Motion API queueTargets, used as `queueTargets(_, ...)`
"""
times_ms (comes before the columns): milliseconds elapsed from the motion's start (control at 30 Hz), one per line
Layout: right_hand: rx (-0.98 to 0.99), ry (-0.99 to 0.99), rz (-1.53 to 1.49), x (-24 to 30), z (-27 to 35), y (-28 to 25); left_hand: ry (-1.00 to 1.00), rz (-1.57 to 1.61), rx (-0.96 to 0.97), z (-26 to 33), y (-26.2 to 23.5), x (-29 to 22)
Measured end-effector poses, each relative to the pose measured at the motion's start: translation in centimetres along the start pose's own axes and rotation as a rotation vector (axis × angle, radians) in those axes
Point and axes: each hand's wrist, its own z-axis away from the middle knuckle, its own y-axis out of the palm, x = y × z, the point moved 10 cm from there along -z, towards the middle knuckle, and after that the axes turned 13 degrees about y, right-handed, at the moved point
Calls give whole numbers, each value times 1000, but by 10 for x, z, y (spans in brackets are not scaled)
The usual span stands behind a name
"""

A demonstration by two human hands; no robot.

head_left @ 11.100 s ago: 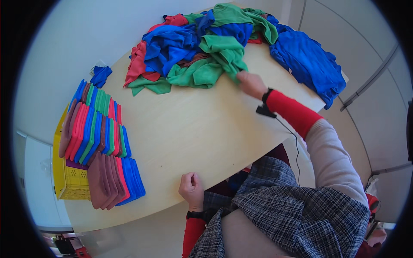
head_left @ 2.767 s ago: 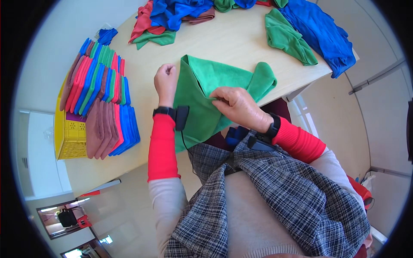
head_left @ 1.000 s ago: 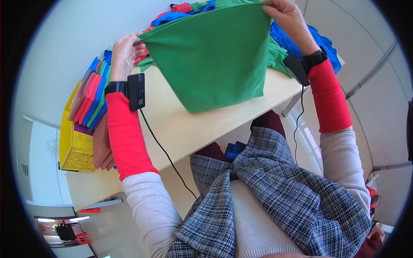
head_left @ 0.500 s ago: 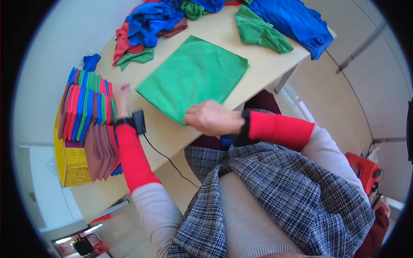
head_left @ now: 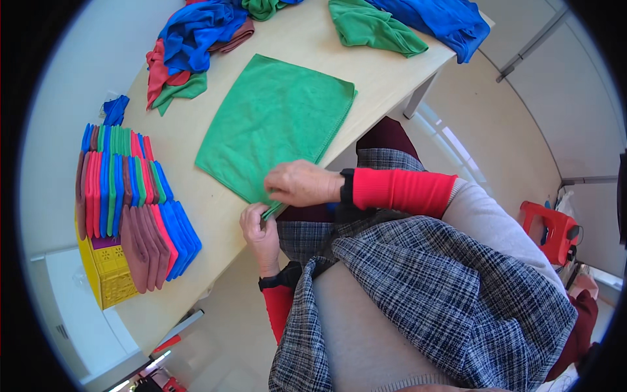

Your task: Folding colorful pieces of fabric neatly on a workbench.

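Observation:
A green cloth (head_left: 274,117), folded into a rough square, lies flat on the pale table in front of me. At its near corner, by the table edge, my left hand (head_left: 259,232) pinches the cloth between thumb and fingers. Just above it, my right hand (head_left: 299,183) is curled over the same corner; its fingertips are bent under and partly hidden, so what they grip I cannot make out. Both wrists carry dark bands over red sleeve cuffs.
To the left, a yellow basket (head_left: 117,277) holds rows of folded cloths (head_left: 124,189) in red, blue, green and brown. Crumpled blue cloth (head_left: 196,32) is heaped at the far left, and a loose green cloth (head_left: 375,29) lies far right. A red case (head_left: 547,228) stands on the floor.
My left hand has come from beside the folded stacks to the green cloth's near corner and pinched it. My right hand has shifted slightly left. The whole view has shifted a little.

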Motion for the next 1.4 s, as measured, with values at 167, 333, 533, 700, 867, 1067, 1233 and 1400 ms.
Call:
queueTargets(167,-125,61,247,-46,17,-42,13,-66,-19,7,-14,2)
queueTargets(333,-309,116,331,-85,45,-78,4,-88,-38,14,-24,9)
queueTargets(533,-336,143,405,-93,68,-92,-17,-119,-12,16,-24,11)
queueTargets(700,-389,202,383,-100,72,-114,-46,-115,4,17,-26,10)
queueTargets(867,-346,323,338,-103,60,-134,-83,-133,34,18,-37,9)
queueTargets(1067,-181,340,332,-103,21,-119,-101,-102,258,-3,-45,13)
queueTargets(1233,-401,216,506,-96,1,-100,-18,-27,195,-73,-11,4)
queueTargets(1400,-363,310,573,-110,-4,-85,120,-438,439,-87,56,30)
